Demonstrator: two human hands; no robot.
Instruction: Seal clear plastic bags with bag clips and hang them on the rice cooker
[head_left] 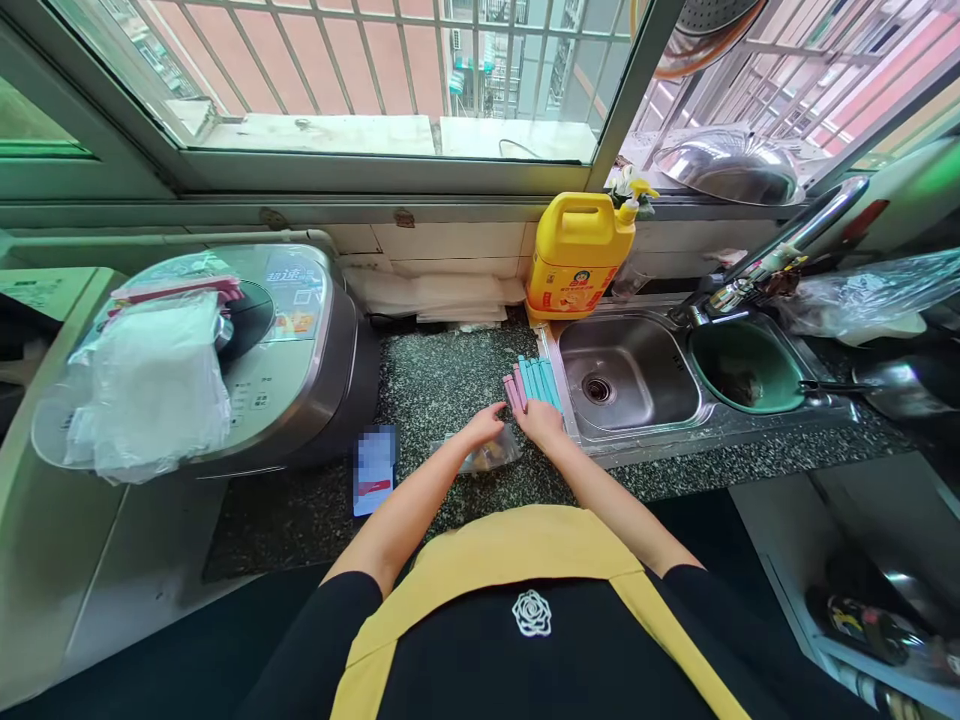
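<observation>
A row of slim teal sealing clips [541, 381] lies on the speckled counter by the sink's left edge. Alongside them on the left are pink sealing clips [514, 390]. My right hand [540, 422] is at the lower ends of the clips, its fingers closed around the pink ones. My left hand [486, 424] is just to the left, thumb and fingers a little apart, with nothing visible in it. Beneath and between my wrists lies a clear plastic bag [493, 455] with small brownish contents, partly hidden by my left forearm.
A rice cooker [307, 330] with plastic bags [150, 380] on its lid stands left. A phone [374, 470] lies near the counter's front edge. Behind the clips stands a yellow detergent jug [576, 255]. To the right are a steel sink [630, 345] and a green basin [750, 370] beneath the faucet.
</observation>
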